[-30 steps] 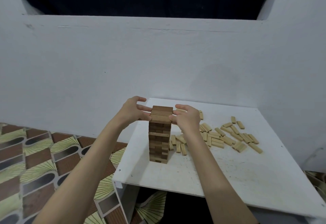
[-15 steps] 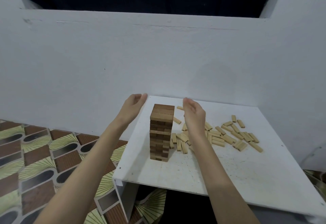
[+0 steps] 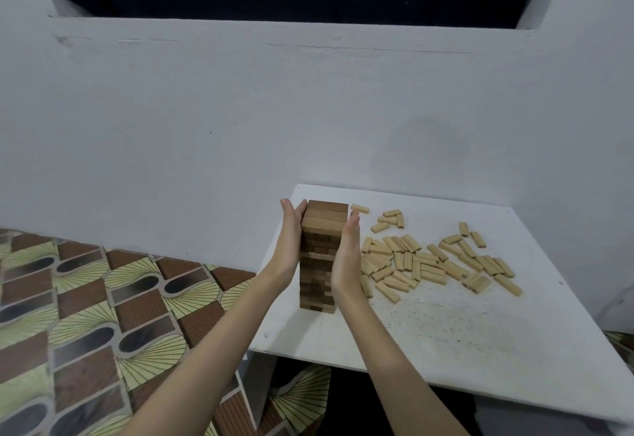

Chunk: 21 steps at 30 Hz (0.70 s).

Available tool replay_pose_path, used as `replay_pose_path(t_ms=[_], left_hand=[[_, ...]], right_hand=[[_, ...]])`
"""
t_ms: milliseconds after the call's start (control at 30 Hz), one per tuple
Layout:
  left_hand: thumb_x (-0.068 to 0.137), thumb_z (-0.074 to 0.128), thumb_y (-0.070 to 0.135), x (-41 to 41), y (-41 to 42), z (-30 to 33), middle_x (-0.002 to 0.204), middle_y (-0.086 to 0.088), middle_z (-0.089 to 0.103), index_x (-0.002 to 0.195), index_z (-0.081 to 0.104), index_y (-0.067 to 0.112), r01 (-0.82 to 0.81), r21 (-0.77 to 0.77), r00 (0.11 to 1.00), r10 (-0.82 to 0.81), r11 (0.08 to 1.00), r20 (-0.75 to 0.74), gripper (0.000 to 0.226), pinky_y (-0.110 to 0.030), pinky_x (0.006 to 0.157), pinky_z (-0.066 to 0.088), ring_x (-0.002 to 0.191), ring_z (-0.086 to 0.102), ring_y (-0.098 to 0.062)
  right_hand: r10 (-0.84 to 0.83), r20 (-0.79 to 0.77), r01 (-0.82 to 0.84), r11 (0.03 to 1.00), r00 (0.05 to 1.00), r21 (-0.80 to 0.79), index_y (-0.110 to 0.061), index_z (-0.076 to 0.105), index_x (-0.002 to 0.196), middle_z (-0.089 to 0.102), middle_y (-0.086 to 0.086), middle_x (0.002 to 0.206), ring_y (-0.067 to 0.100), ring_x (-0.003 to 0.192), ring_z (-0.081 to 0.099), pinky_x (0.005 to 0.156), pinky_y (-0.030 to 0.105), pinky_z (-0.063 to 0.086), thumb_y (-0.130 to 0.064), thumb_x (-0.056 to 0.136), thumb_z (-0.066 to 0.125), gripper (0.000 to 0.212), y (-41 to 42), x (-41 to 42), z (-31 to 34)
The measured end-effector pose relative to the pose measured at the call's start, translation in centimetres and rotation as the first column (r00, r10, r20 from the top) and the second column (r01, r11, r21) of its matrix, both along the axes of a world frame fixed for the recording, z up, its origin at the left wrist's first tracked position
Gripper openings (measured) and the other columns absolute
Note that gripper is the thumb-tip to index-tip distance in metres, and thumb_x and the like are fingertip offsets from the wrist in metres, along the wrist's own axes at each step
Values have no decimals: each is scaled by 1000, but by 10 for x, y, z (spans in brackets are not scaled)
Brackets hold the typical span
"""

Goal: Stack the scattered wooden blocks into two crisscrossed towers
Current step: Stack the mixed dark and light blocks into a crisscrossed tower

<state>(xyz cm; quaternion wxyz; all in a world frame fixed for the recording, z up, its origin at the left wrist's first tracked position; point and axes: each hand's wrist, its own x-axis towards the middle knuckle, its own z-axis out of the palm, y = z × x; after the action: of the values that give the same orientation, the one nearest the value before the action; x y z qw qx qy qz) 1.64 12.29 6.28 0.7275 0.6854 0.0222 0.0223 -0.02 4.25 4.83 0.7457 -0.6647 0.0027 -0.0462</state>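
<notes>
My left hand (image 3: 290,242) and right hand (image 3: 346,257) lie flat with straight fingers, palms pressing opposite sides of the tower (image 3: 320,257). It stands upright near the left edge of the white table (image 3: 480,350). Loose blocks (image 3: 435,260) lie scattered to its right.

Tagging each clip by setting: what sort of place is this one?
Probably a room in a home, not a workshop: a small white table against a plain white wall, patterned floor covering, and wooden blocks being stacked.
</notes>
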Motion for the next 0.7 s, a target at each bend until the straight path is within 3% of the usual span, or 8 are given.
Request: replay_pose_path(t_ms=[67,200,267,433,500,567,633,700], left_hand=[[96,0,55,0,0,-1,105,19,57,138,36,26,4,8,1000,-4,1000,9,63,-12,81,39,95,53,10],[94,1,58,1,1,-3,125,8,55,145,30,22,21,-8,1000,-21,1000,-8,68,-20,94,34,108,52,0],[95,1,57,0,0,-3,121,11,55,144,31,24,22,-7,1000,-22,1000,-7,67,-18,92,35,105,52,4],[95,1,58,2,2,-3,116,15,60,124,46,30,38,0,999,-38,999,11,61,-16,90,40,108,54,4],[93,0,61,3,9,0,141,11,44,140,37,26,63,41,998,-63,997,6,70,-26,111,28,133,38,-5],[92,3,62,5,23,7,153,13,23,148,22,26,65,140,997,-69,988,24,69,-32,118,10,141,19,-5],[87,23,66,9,40,18,149,15,28,144,29,28,108,298,990,-131,948,59,68,-32,117,15,138,25,-4],[76,56,60,14,54,33,147,12,35,143,30,25,182,475,972,-230,861,43,80,-28,113,23,136,30,-5]], right_hand=[[5,4,-5,1000,1000,-14,-28,9,153,12,-13,159,2,144,10,119,31,10,-80,81,16,89,2,-1,1],[9,7,-9,1000,1000,8,-27,8,153,10,-13,159,2,144,9,118,28,9,-80,76,17,94,3,0,-1],[8,20,-8,1000,1000,0,-27,8,153,9,-13,159,1,144,9,114,24,10,-75,82,15,86,3,1,-3],[10,15,-10,1000,1000,6,-27,9,153,10,-12,159,2,144,8,115,26,9,-80,83,15,88,2,1,-3],[19,30,-19,1000,999,-1,-27,9,153,11,-13,159,3,145,9,118,30,8,-83,80,15,93,-5,2,0],[18,59,-16,1000,998,-25,-26,9,153,10,-12,159,3,145,8,115,26,7,-72,83,15,83,-20,7,10],[38,75,-31,994,996,-101,-24,14,152,15,-11,158,5,143,14,108,22,16,-58,92,27,70,-42,15,25],[112,84,-91,970,990,-226,-22,19,151,25,-8,155,9,142,24,102,20,29,-42,93,52,70,-64,27,40]])
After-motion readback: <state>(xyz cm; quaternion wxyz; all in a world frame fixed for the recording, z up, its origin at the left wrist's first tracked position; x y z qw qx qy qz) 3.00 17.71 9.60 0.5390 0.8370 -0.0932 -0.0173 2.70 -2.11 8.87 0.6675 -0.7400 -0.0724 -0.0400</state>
